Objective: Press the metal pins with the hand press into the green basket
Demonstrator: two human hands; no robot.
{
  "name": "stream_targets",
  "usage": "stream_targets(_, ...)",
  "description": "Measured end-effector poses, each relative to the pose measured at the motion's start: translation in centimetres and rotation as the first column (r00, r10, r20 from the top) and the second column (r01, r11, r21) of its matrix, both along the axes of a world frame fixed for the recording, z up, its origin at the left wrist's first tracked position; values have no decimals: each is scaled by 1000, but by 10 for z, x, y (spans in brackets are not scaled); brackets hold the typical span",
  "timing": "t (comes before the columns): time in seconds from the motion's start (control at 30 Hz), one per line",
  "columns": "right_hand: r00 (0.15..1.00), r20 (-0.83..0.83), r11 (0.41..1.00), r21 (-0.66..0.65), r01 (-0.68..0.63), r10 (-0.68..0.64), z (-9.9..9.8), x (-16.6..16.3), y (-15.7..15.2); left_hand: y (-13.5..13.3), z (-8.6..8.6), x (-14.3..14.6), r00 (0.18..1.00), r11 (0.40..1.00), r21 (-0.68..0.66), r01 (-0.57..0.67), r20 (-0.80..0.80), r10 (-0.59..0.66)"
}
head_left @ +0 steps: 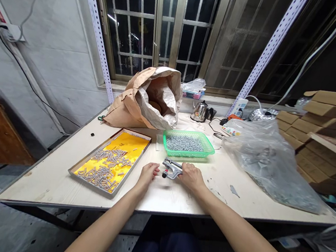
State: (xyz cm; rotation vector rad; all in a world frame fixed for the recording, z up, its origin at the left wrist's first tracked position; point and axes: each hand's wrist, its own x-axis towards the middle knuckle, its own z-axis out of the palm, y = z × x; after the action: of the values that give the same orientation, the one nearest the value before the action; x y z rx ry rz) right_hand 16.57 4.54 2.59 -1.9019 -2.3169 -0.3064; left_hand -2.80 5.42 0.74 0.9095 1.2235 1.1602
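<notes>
My right hand (191, 175) is closed round the handles of a small metal plier-like press tool (171, 169) that rests on the white table (177, 196). Just left of the tool's jaws, my left hand (148, 172) has its fingers curled together in a pinch; what they hold is too small to make out. A green plastic basket (188, 143) full of small metal parts stands just behind the tool. To the left lies a shallow tray with a yellow lining (111, 160) that holds several of the same metal pieces.
A torn brown paper sack (147, 99) stands at the back left, with a steel kettle (199, 111) beside it. A large clear plastic bag (270, 163) of parts covers the right side. Stacked cardboard boxes (324, 120) stand at far right. A barred window runs behind.
</notes>
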Motion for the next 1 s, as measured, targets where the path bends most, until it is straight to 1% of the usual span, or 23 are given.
stream_targets(0.1,999,19,998,-55,-37,38,-3,-1,7,0,0,1,1000,1000,7,16,-22,-16)
stream_targets(0.2,997,20,996,-50,-76,77,0,-2,9,-1,1,2,993,996,5,91,-74,-90)
stream_targets(0.33,995,-2,993,49,-103,103,12,-4,5,-4,5,3,966,978,-24,208,-149,-209)
stream_targets(0.43,996,-41,985,157,-75,83,15,-5,1,-7,8,3,951,973,-11,229,-211,-226)
stream_targets(0.53,991,-103,956,289,-57,90,11,-7,-1,-10,6,6,952,968,54,246,-199,-231)
stream_targets(0.57,989,-117,949,311,-51,92,9,-7,-3,-11,5,6,955,966,73,248,-186,-232)
stream_targets(0.63,988,-141,953,303,-12,58,2,-7,-6,-12,1,6,966,971,90,220,-160,-204)
stream_targets(0.67,988,-155,958,287,23,23,-2,-6,-8,-11,-1,4,974,980,83,181,-151,-167)
stream_targets(0.73,982,-181,964,247,99,-55,-10,-2,-13,-6,1,2,988,994,86,61,-145,-48)
stream_targets(0.8,978,-189,968,217,129,-88,-19,2,-18,5,11,3,984,989,145,-41,-163,65)
stream_targets(0.83,978,-190,970,206,127,-88,-22,5,-21,13,20,6,979,979,196,-56,-181,93)
stream_targets(0.87,978,-192,972,199,124,-85,-25,7,-23,22,31,11,974,966,254,-48,-201,102)
stream_targets(0.93,977,-198,975,188,116,-78,-29,9,-26,45,56,26,964,936,352,10,-251,84)
stream_targets(1.0,976,-202,976,184,117,-79,-31,10,-27,66,79,41,952,916,399,31,-292,95)
